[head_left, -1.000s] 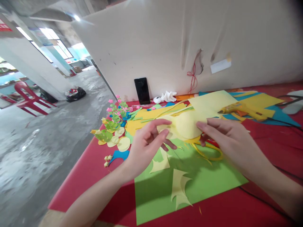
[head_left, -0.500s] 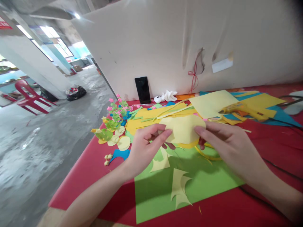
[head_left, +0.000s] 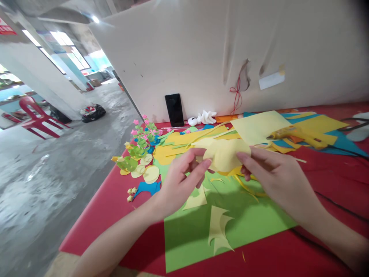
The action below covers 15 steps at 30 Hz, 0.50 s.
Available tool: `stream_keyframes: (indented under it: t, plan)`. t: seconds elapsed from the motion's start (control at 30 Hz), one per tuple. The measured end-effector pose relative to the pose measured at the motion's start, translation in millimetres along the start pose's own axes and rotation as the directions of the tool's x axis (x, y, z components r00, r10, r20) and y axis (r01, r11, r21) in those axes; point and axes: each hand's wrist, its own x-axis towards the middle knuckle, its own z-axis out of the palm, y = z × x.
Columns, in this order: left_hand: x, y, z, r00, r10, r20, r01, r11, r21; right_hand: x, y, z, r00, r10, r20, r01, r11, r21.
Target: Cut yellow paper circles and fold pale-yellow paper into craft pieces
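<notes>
the left hand pinches the left edge of a pale yellow cutout between thumb and fingers. the right hand grips its right edge, thumb on the near face and fingers tucked behind. the cutout is held up between the two hands, over the far part of a green sheet, its top edge rounded and a darker yellow layer showing along its lower rim.

on the near part of the green sheet lie pale scraps with curved cuts. a yellow loop lies below the right hand, partly hidden by it.

the sheet rests on a red table. to the left of the left hand are a blue piece, small stars and pale discs; farther off stand paper flowers in pink, green and yellow. on the far right, a yellow glue gun lies across coloured paper, its tip over a pale sheet.

at the far side a black phone leans on a white board, where red string hangs. to the far left, a red chair and a black bag stand on the grey floor.
</notes>
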Motion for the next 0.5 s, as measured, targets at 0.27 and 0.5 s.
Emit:
stream_keyframes:
  t: [0.27,0.5]
  plan:
    - [-2.1,-2.7,3.0,0.989,-0.030,0.142,0.011,0.991,0.133,0.7,3.9,2.1,0.990,0.088,0.108,-0.093,0.995,0.047]
    - [-2.5,-2.3,3.2,0.979,-0.031,0.200,0.017,0.997,0.072,5.3,11.1,3.5,0.968,0.127,0.218,-0.168,0.970,0.177]
